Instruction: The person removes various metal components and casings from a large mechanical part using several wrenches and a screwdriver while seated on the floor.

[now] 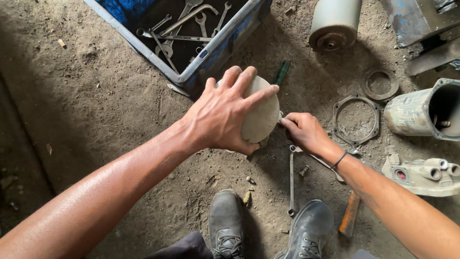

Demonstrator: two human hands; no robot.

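A blue crate (225, 45) of wrenches (184, 24) sits just above the hands. Right of them lie a gasket (355, 120) and ring (380, 83). A spanner (291, 180) and boots (225, 223) lie below.

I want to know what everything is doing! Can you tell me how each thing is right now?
left hand: spread over the round cover, pressing it
right hand: pinching at the cover's edge
round cover: held
blue crate: open, holds wrenches
wrench: lying on dirt
hammer: lying on dirt
gasket: lying flat
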